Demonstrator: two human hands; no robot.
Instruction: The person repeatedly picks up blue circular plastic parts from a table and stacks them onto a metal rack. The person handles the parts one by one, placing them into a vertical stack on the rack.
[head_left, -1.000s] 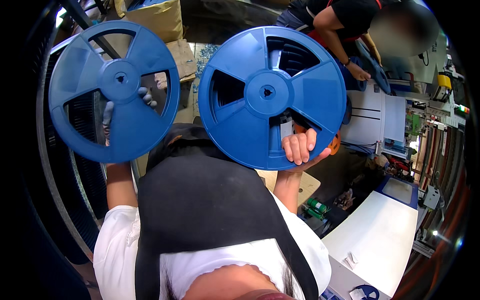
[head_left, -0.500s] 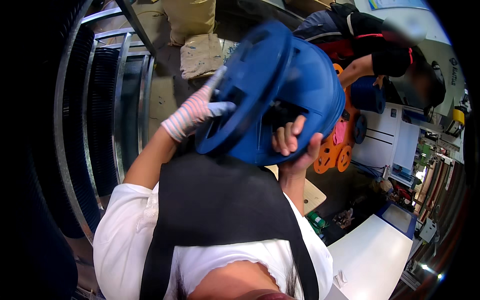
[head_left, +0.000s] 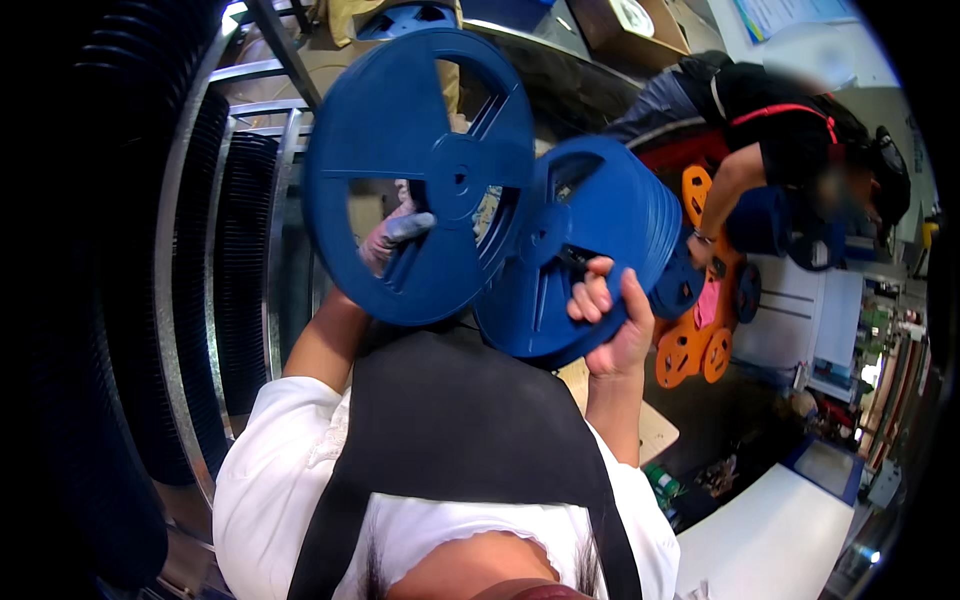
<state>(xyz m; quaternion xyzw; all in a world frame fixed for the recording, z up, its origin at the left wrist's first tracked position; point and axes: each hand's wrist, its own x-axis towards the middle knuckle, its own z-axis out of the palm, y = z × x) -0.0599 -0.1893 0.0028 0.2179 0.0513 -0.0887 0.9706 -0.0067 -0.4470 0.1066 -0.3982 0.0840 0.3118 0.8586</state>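
both forearms are raised in front of the chest, the gloved left hand with fingers spread flat, the bare right hand curled in a grip, knuckles upward.

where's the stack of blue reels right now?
In the head view, right of centre: the stack of blue reels sits gripped in the bare right hand, beside the single blue reel in the gloved left hand.
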